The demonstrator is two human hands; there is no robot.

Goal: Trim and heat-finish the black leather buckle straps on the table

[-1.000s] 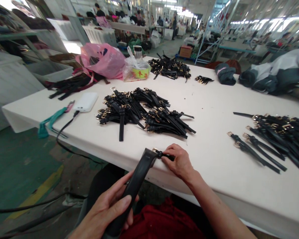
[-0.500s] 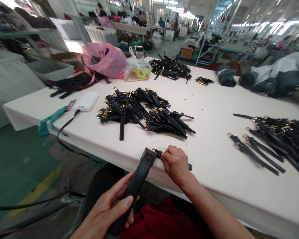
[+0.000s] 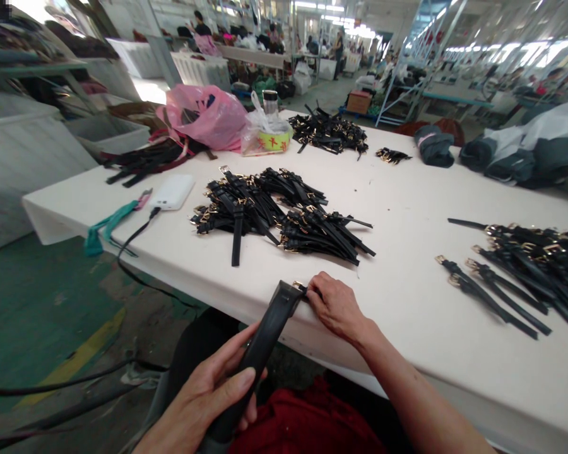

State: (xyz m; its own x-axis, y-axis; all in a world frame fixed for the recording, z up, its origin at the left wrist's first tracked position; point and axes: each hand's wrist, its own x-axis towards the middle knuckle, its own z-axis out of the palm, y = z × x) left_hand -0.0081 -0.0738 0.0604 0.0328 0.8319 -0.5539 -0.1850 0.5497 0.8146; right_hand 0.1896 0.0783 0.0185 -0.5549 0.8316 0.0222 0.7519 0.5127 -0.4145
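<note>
My left hand (image 3: 218,388) is wrapped around a long black clipper-like hand tool (image 3: 267,328), which slants up and to the right over the table's front edge. Fingers closed, my right hand (image 3: 335,308) pinches a black buckle strap (image 3: 300,287) against the table side. The strap's gold buckle lies at the tool's wide head and seems to touch it; most of the strap is hidden under my hand. Just beyond both hands lies a heap of black buckle straps (image 3: 319,233), beside another strap pile (image 3: 239,202).
More straps form a pile on the right (image 3: 539,258) and one at the back (image 3: 329,129) of the white table (image 3: 397,277). A white power bank (image 3: 173,192) with a black cable (image 3: 132,236), a pink bag (image 3: 203,116) and dark cloth rolls (image 3: 497,154) also lie there.
My right hand has shifted slightly, and the strap's tail that stuck out to its right no longer shows. The tool stays near the buckle. The whole view has moved a little.
</note>
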